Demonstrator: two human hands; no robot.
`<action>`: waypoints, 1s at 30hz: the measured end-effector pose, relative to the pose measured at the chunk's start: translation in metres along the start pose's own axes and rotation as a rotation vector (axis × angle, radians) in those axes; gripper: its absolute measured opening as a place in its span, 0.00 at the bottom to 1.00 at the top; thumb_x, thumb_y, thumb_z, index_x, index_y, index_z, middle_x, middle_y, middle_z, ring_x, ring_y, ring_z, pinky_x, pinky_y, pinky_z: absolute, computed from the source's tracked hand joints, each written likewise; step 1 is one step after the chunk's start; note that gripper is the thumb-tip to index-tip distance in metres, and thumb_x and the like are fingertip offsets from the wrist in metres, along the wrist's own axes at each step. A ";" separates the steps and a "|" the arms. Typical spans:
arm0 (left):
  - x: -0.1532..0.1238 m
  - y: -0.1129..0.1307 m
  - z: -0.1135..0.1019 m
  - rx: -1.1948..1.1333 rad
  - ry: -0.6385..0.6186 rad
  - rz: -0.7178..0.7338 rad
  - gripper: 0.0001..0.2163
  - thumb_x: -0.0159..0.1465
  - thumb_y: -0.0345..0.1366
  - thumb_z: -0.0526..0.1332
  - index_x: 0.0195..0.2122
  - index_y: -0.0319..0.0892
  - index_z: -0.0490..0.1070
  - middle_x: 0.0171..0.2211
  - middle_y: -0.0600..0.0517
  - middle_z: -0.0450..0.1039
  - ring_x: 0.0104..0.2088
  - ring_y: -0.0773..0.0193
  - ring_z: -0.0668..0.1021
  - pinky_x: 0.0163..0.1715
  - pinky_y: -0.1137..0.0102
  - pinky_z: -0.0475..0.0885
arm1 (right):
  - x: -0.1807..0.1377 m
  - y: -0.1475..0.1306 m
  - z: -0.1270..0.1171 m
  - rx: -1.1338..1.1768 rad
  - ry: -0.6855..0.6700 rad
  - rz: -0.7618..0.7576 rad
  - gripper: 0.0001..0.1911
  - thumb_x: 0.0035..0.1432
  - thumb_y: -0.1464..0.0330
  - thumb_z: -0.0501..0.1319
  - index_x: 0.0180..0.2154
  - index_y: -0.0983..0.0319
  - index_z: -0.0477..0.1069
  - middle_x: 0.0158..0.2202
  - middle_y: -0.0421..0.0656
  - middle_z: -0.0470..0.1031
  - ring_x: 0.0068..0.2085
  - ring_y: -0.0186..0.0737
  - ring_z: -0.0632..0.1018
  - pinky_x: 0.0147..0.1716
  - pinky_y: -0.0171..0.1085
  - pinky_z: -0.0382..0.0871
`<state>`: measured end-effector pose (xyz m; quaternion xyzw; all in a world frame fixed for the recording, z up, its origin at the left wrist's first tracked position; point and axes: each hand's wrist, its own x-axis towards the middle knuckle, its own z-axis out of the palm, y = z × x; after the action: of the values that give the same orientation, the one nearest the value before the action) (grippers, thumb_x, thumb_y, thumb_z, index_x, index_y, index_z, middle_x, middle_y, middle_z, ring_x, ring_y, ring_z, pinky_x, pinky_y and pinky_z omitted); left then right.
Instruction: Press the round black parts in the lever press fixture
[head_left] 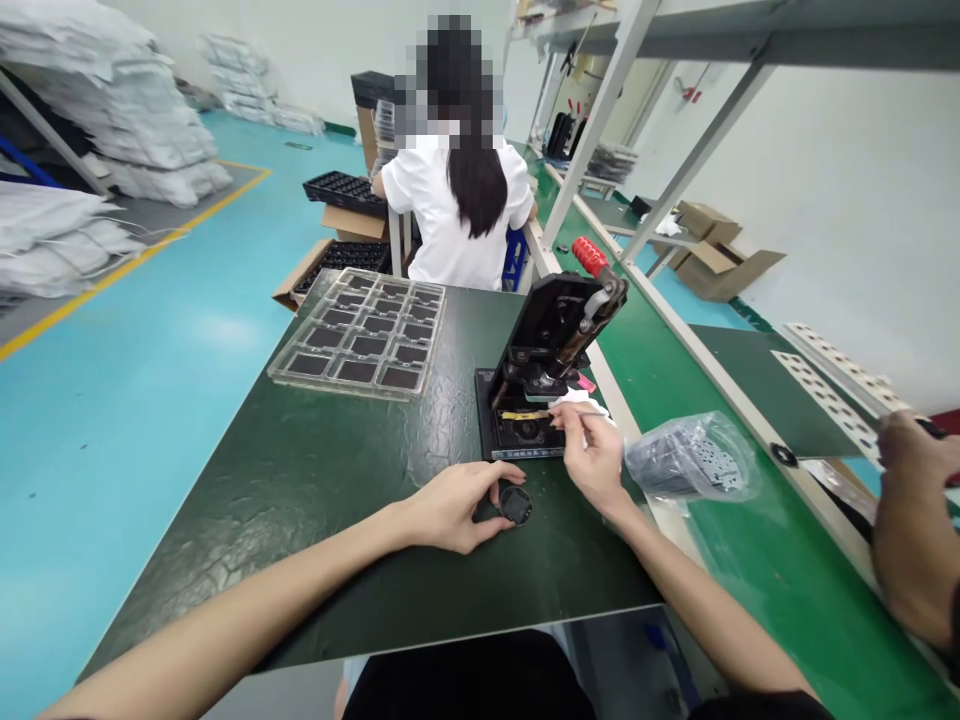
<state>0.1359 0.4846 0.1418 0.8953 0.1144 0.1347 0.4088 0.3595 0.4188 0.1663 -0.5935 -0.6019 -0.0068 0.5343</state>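
My left hand (pixel 469 505) rests on the dark green tabletop, thumb and fingers curled around a small round black part (pixel 516 506). My right hand (pixel 591 450) is closed in a pinch on a thin stick-like tool (pixel 592 413); its exact kind is too small to tell. The fingertips are at the base of a black toggle press (pixel 540 350), whose upper plate is tilted up and whose red handle (pixel 590 256) points upward. A narrow yellow strip (pixel 523 415) shows in the base, just left of the right fingertips. White paper or cloth (pixel 581 399) lies behind the right hand.
A clear compartment tray (pixel 358 375) with dark pieces lies at the back left. A plastic bag of thin sticks (pixel 690 460) sits right of my right hand, beside the green conveyor (pixel 787 590). A co-worker (pixel 465 200) sits ahead; another person's hand (pixel 915 520) is at right.
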 end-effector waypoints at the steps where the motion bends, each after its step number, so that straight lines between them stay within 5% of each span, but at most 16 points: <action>1: 0.000 0.001 -0.001 -0.008 -0.001 -0.001 0.23 0.63 0.37 0.68 0.59 0.46 0.68 0.36 0.54 0.75 0.27 0.65 0.76 0.35 0.69 0.73 | 0.000 -0.001 -0.004 -0.009 0.014 -0.003 0.15 0.73 0.66 0.55 0.35 0.61 0.76 0.35 0.46 0.81 0.38 0.41 0.81 0.41 0.41 0.75; 8: 0.000 0.000 0.002 0.029 0.034 0.014 0.24 0.62 0.42 0.71 0.57 0.45 0.69 0.34 0.55 0.73 0.32 0.61 0.79 0.38 0.67 0.74 | 0.003 0.005 -0.002 -0.001 -0.139 0.019 0.15 0.73 0.64 0.55 0.36 0.61 0.77 0.34 0.46 0.80 0.35 0.40 0.80 0.39 0.40 0.76; 13: 0.002 -0.001 0.003 -0.131 0.079 -0.097 0.27 0.57 0.46 0.76 0.54 0.44 0.71 0.33 0.57 0.73 0.24 0.68 0.75 0.30 0.71 0.72 | 0.003 0.011 0.009 0.006 -0.116 0.029 0.17 0.73 0.63 0.55 0.32 0.61 0.74 0.34 0.46 0.80 0.37 0.41 0.81 0.40 0.40 0.76; 18: 0.003 -0.003 0.001 -0.130 0.053 -0.060 0.28 0.56 0.42 0.77 0.56 0.46 0.70 0.42 0.52 0.79 0.33 0.64 0.79 0.30 0.72 0.73 | -0.006 -0.013 -0.012 -0.012 0.008 0.020 0.16 0.73 0.65 0.55 0.33 0.61 0.75 0.30 0.44 0.77 0.32 0.39 0.78 0.35 0.38 0.74; 22: 0.004 -0.003 0.001 -0.094 0.026 -0.004 0.27 0.59 0.36 0.74 0.57 0.46 0.68 0.50 0.51 0.80 0.38 0.62 0.80 0.33 0.71 0.74 | -0.017 -0.039 -0.035 0.115 -0.167 0.236 0.16 0.72 0.60 0.59 0.35 0.61 0.77 0.30 0.44 0.78 0.31 0.37 0.78 0.31 0.35 0.74; 26: 0.004 -0.003 0.002 -0.027 0.028 -0.011 0.25 0.60 0.40 0.74 0.56 0.46 0.67 0.45 0.52 0.80 0.37 0.61 0.80 0.35 0.70 0.74 | -0.030 -0.050 -0.046 0.274 -0.399 0.464 0.14 0.68 0.58 0.64 0.41 0.61 0.80 0.36 0.45 0.82 0.30 0.36 0.80 0.30 0.34 0.77; 30: 0.003 -0.003 0.003 0.041 0.027 0.000 0.26 0.62 0.45 0.74 0.57 0.46 0.67 0.46 0.51 0.80 0.38 0.60 0.81 0.37 0.68 0.74 | -0.042 -0.053 -0.044 0.273 -0.346 0.441 0.11 0.69 0.63 0.62 0.38 0.61 0.80 0.31 0.43 0.80 0.25 0.34 0.78 0.26 0.32 0.74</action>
<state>0.1398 0.4855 0.1375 0.9016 0.1226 0.1442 0.3889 0.3377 0.3447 0.1908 -0.6249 -0.5361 0.2911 0.4871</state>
